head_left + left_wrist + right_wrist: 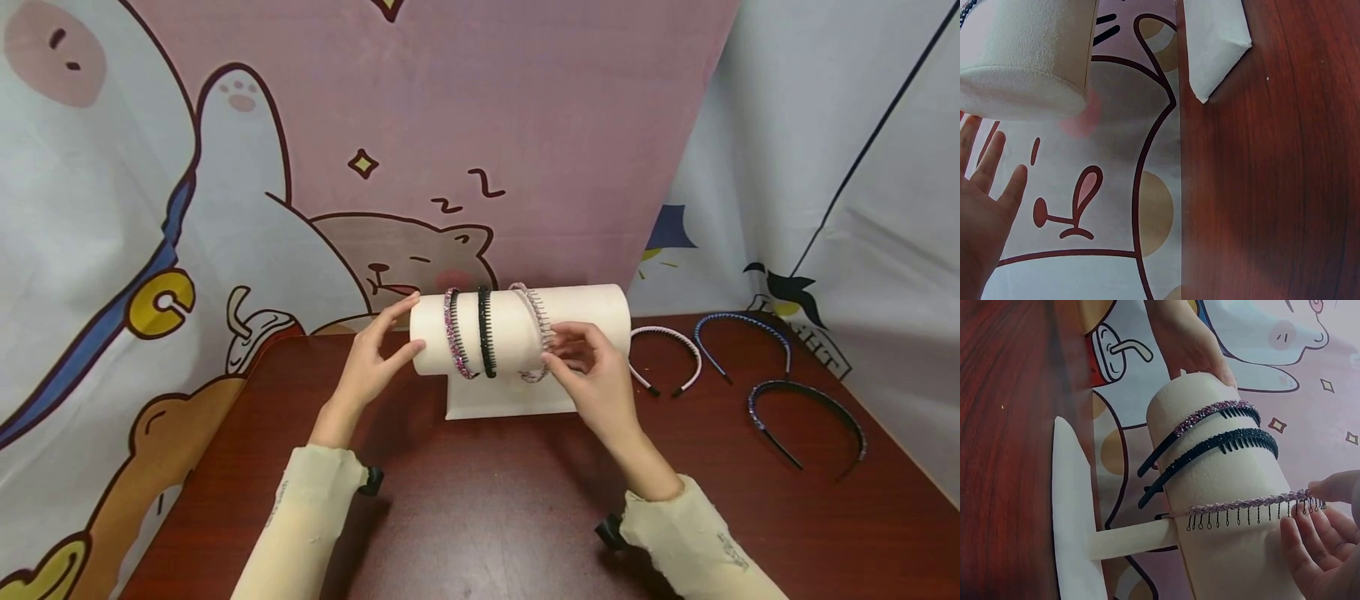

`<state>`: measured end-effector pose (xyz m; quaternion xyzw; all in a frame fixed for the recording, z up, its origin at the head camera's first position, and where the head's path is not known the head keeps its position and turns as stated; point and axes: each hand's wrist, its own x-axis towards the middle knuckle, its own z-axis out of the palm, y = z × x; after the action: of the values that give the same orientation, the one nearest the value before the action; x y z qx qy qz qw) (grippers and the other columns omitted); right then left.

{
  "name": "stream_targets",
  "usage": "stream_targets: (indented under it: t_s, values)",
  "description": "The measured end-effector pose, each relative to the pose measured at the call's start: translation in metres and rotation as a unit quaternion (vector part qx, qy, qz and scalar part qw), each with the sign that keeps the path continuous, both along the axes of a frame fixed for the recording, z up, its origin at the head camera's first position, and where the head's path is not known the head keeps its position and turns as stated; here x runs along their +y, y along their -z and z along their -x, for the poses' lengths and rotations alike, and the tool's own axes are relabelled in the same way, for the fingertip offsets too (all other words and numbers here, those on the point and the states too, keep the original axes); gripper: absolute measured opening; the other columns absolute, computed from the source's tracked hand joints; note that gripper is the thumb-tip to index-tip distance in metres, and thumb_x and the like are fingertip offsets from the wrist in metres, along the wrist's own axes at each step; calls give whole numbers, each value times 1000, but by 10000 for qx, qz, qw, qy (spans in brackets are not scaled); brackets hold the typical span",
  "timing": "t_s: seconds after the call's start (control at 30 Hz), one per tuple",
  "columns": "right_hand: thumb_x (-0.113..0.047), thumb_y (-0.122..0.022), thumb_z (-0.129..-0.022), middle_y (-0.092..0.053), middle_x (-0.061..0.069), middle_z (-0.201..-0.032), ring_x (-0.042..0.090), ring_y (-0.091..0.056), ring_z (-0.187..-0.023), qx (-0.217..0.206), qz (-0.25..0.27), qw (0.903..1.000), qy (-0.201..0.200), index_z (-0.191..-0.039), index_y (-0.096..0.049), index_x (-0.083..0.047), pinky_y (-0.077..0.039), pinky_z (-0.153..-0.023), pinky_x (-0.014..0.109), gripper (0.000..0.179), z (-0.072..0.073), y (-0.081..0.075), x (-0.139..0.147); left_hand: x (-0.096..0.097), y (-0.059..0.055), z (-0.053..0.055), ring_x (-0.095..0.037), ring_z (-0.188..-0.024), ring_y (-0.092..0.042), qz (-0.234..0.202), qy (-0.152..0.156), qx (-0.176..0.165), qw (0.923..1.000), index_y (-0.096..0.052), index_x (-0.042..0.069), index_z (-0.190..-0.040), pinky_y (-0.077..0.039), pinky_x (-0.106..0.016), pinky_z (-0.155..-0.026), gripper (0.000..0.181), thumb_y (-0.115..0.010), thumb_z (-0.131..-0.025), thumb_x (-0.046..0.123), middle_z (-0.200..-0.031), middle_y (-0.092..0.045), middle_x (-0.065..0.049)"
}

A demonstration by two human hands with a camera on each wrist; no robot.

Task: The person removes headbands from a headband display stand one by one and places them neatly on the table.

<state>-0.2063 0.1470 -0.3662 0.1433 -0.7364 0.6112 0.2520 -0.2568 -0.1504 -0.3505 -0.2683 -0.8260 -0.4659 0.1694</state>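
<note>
A cream cylindrical headband stand (588,307) lies horizontally on its base (510,400) on the table. At its left end my left hand (366,360) rests its fingertips and thumb, the fingers spread and fairly straight in the left wrist view. A pink-purple glittery headband (1216,508) with wire teeth sits slanted round the cylinder. My right hand (602,379) pinches it between thumb and fingers on the near right side. To the left of it are a black beaded headband (486,329) and a pink glitter headband (453,329), both round the cylinder.
On the dark red table (480,517), to the right, lie a white-pink headband (693,346), a blue headband (742,317) and a dark blue glittery one (813,389). A cartoon-printed cloth (525,125) hangs behind the table.
</note>
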Motion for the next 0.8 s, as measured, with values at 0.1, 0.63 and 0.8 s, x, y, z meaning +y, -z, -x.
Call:
stream_targets:
  t_s: [0.1, 0.63, 0.8]
  values:
    - [11, -75, -81, -67, 25, -100, -3, -64, -85, 23, 36, 10000, 1, -117, -63, 8, -56, -74, 12, 38, 0, 0, 2, 0, 0, 0, -33, -140, -46, 4, 11, 12, 10000, -51, 6, -144, -35, -59, -113, 55, -67, -91, 5, -154, -46, -15]
    - [12, -74, -80, -67, 19, -100, -4, -65, -82, 200, -12, 9998, 92, -114, -64, 8, -56, -71, 13, 36, -8, -10, 10, 1, -1, 0, -35, -139, -46, -33, 58, 61, 10000, -51, 4, -143, -36, -61, -112, 56, -68, -90, 2, -153, -47, -18]
    - [12, -74, -80, -67, 18, -100, -4, -65, -81, 207, -50, 9997, 147, -114, -65, 7, -56, -72, 13, 36, -11, -13, 12, 0, 0, 1, -34, -140, -46, 13, 27, 18, 10000, -51, 4, -143, -35, -60, -113, 56, -68, -90, 3, -153, -47, -17]
